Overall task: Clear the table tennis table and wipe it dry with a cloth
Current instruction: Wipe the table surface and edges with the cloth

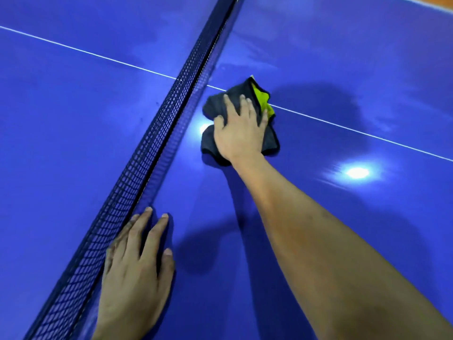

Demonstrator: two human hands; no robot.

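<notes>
A crumpled dark grey cloth [215, 106] with a yellow-green inner side lies on the blue table tennis table [343, 82], just right of the net and over the white centre line. My right hand [239, 130] presses flat on the cloth with spread fingers, arm stretched out from the lower right. My left hand [137, 263] rests flat on the table beside the net's base, fingers straight; part of it shows through the mesh.
The black net [157, 148] runs diagonally from bottom left to top centre. A white centre line [367, 134] crosses both halves. Faint wet streaks and lamp glare [356, 172] show on the right half. A strip of orange floor [438, 3] shows at top right.
</notes>
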